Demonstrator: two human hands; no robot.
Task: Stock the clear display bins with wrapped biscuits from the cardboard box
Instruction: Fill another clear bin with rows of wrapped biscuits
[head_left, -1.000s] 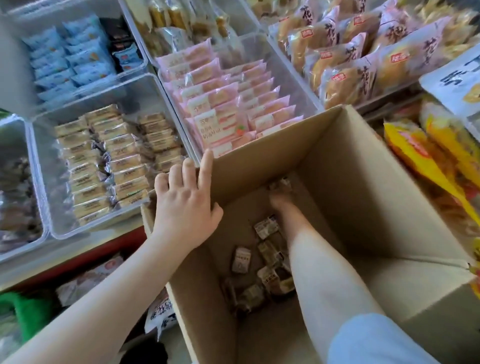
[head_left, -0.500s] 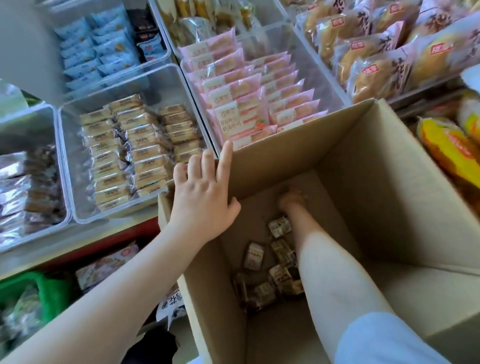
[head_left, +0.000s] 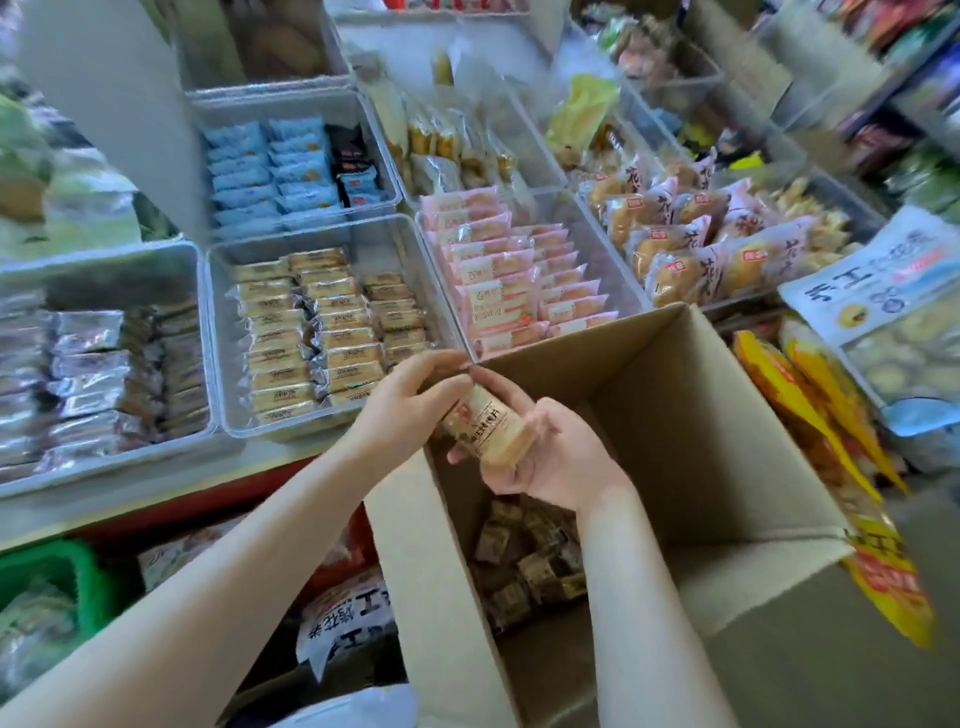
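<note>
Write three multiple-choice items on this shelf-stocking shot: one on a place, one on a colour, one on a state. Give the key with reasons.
1. Where is the stack of biscuit packs that the person holds?
A. Above the near left corner of the cardboard box
B. Inside the bin of blue packs
C. On the floor

2. What colour are the wrappers in the bin just behind the box?
A. Green
B. Pink
C. Black

3. What is the right hand doing?
A. Hanging empty
B. Pressing flat on the box wall
C. Gripping the stack

Key: 1 A, the stack sits over the box corner, between both hands. 2 B, the rows of packs there are pink. 3 C, its fingers curl round the stack while the left hand holds the far end.
</note>
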